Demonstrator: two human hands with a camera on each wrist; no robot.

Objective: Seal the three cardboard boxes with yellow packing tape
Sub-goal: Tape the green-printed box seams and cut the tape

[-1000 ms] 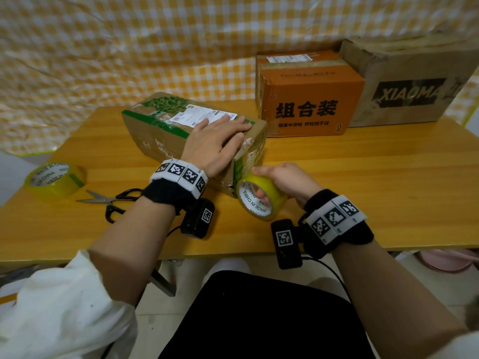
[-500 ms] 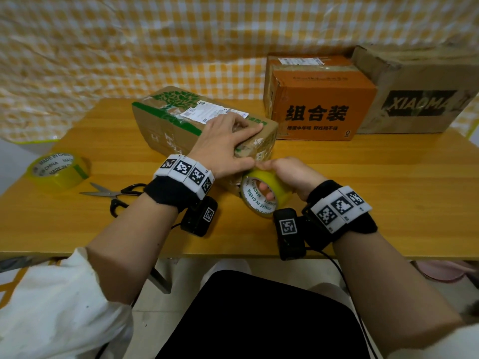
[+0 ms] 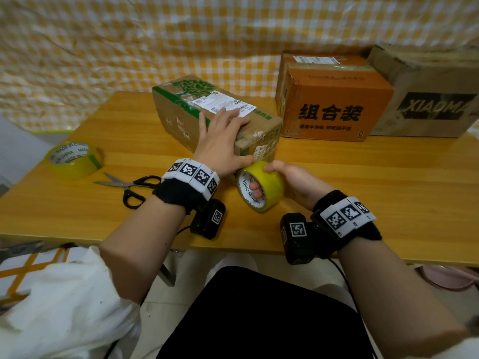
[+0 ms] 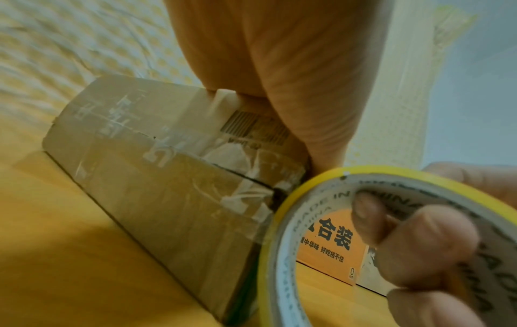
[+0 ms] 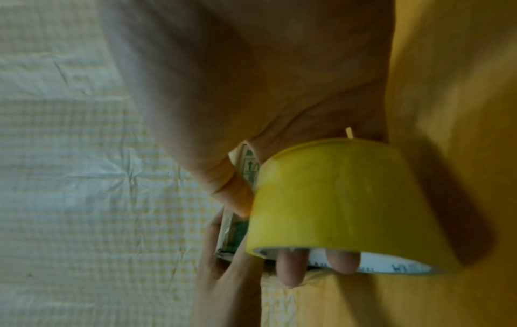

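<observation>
A brown cardboard box with green print (image 3: 181, 110) lies slantwise on the table. My left hand (image 3: 223, 143) lies flat on its near top, fingers straight toward the white label, thumb (image 4: 307, 88) down the near end face. My right hand (image 3: 293, 180) grips the yellow tape roll (image 3: 269, 182), fingers (image 4: 419, 239) through its core, thumb on the outside. The roll (image 4: 293, 194) stands on edge against the box's (image 4: 156, 188) near end, where old clear tape crosses the flap seam. In the right wrist view the roll (image 5: 341, 199) hides most of the box. An orange box (image 3: 334, 107) and a brown XIAOMA box (image 3: 425, 99) stand at the back right.
A second yellow tape roll (image 3: 72, 159) lies flat at the table's left edge, with black-handled scissors (image 3: 129, 185) beside it. The wooden table (image 3: 388, 182) is bare on the right front. A checked cloth (image 3: 155, 35) hangs behind the table.
My right hand has brought the roll up against the box's near end. My left hand has turned on the box top, fingers now pointing to the label, thumb on the end face.
</observation>
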